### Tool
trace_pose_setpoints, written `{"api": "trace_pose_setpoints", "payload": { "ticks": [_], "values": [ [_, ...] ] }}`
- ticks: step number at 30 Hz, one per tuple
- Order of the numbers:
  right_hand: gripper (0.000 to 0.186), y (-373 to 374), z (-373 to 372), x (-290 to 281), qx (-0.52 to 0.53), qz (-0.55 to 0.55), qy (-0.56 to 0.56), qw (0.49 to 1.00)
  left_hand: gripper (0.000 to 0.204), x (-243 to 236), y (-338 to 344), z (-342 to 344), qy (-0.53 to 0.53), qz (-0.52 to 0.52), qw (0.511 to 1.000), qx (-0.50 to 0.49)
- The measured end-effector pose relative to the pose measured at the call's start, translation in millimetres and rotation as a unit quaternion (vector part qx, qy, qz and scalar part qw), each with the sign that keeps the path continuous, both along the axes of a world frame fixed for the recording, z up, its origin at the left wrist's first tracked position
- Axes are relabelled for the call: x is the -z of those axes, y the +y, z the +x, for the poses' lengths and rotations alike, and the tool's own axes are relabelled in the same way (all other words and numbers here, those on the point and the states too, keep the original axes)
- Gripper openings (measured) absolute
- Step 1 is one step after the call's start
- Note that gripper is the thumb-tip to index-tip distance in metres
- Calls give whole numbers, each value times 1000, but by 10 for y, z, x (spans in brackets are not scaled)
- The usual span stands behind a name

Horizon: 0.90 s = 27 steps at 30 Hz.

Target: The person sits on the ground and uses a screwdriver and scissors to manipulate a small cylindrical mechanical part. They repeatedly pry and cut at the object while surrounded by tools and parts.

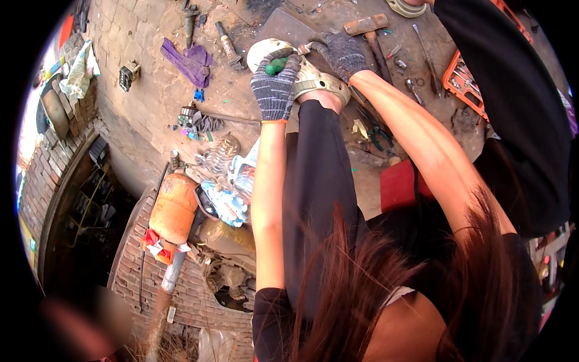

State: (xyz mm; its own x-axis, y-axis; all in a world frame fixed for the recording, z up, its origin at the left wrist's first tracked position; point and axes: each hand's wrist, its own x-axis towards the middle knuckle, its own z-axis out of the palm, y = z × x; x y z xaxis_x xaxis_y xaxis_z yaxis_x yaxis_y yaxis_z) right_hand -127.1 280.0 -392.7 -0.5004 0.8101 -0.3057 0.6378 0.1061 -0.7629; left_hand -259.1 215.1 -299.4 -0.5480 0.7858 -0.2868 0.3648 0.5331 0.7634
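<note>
My gloved left hand (276, 84) is closed around a small green object (277, 65), just over the beige clog (318, 77) on my left foot. My gloved right hand (342, 55) is bent at the fingers, its tips at a small metal piece (303, 48) beside the left hand. Behind both hands lies a flat grey metal plate (279, 23). A wooden-headed hammer (365, 23) lies just beyond my right hand, and black-handled pliers (380, 133) lie below it.
The dirty floor (120, 108) holds a purple cloth (184, 63), a long screwdriver (427, 60) and an orange tool case (464, 81). An orange cylinder (172, 205) and a brick edge (139, 259) are at lower left, beside a dark opening (84, 223). A red block (398, 187) lies right.
</note>
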Motion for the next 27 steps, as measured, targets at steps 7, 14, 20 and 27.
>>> {"api": "trace_pose_setpoints", "payload": {
  "ticks": [7,14,20,27],
  "values": [
    [30,-12,-37,-5,8,10,26,1000,13,-42,-61,95,-1,34,997,-68],
    [31,-17,-14,-32,10,14,14,1000,22,-5,-57,166,22,68,996,-56],
    [31,-6,-17,-66,-6,-2,-5,1000,23,-128,-12,232,79,50,996,-14],
    [31,-25,-30,-12,-2,-14,3,1000,21,-181,113,245,117,10,992,37]
  ]
}}
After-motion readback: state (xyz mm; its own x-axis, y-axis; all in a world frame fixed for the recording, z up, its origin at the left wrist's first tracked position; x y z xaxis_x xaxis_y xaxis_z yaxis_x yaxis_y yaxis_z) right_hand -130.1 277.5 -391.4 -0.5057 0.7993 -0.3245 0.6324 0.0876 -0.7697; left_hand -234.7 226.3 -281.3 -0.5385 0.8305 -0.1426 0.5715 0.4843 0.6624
